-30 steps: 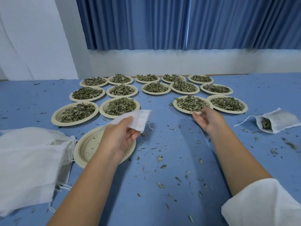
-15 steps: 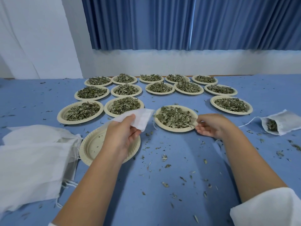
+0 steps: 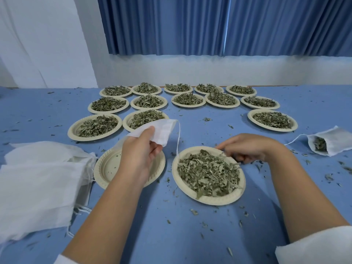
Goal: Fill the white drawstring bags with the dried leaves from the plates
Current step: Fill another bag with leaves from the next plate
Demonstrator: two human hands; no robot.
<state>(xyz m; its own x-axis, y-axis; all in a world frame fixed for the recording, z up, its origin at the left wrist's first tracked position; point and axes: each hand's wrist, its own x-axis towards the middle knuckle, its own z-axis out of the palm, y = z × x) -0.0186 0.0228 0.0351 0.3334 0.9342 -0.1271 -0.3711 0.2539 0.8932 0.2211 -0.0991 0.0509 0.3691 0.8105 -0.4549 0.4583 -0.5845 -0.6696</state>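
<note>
Above blue table (image 3: 190,237), left hand (image 3: 140,155) pinches a raised white bag (image 3: 162,130); right hand (image 3: 247,147) grips the full plate (image 3: 216,201) by its rim.

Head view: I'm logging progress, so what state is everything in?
Held bag, limp, drawstring dangling.
Left hand, grips held bag.
Right hand, holds near plate's rim.
Near plate, full of leaves.
Bare plate, nearly empty.
Right bag, lying open, leaves inside.
Bag pile, flat, unfilled.
Far plates, full.
</note>
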